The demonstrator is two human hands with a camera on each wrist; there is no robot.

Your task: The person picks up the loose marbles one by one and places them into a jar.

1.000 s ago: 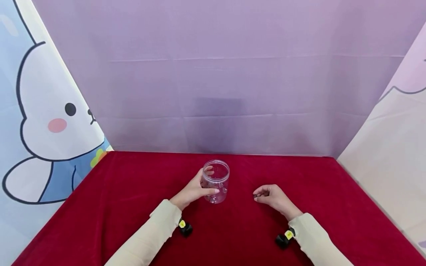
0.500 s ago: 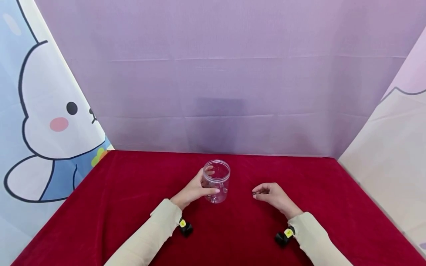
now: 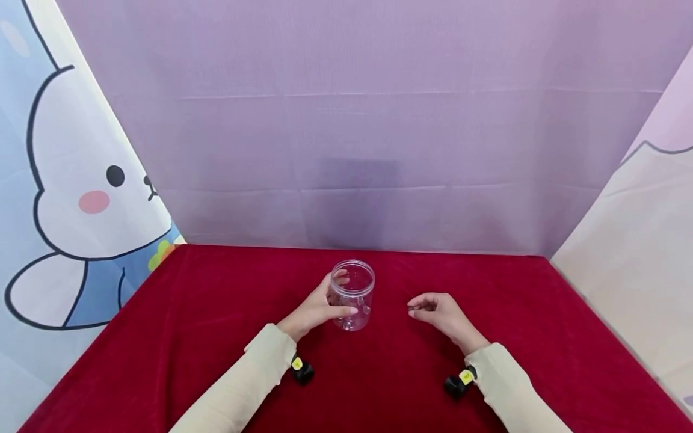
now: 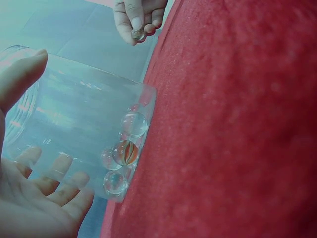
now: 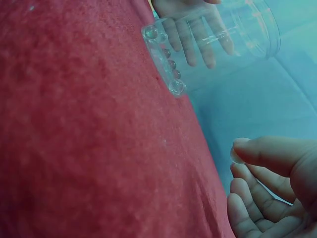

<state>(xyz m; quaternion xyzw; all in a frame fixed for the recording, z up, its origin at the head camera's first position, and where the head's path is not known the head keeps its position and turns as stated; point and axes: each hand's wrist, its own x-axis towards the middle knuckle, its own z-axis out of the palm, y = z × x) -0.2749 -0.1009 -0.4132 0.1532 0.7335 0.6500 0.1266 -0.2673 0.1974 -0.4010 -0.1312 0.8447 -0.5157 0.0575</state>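
A clear plastic jar stands upright and lidless on the red cloth. My left hand grips it from the left, thumb in front and fingers behind. At its bottom lie several glass marbles, one with an orange and dark swirl. To the right of the jar, my right hand hovers over the cloth, apart from the jar. Between its thumb and fingertips it pinches a small clear marble, which the fingers partly cover; the left wrist view shows this marble too.
Red cloth covers the table. A lilac curtain hangs along the back edge. Printed panels flank both sides, the left panel bearing a white cartoon animal. Each wrist wears a small black camera.
My right hand has risen slightly and shifted a little left, toward the jar, with the marble between its fingers. My left hand and the jar have stayed in place.
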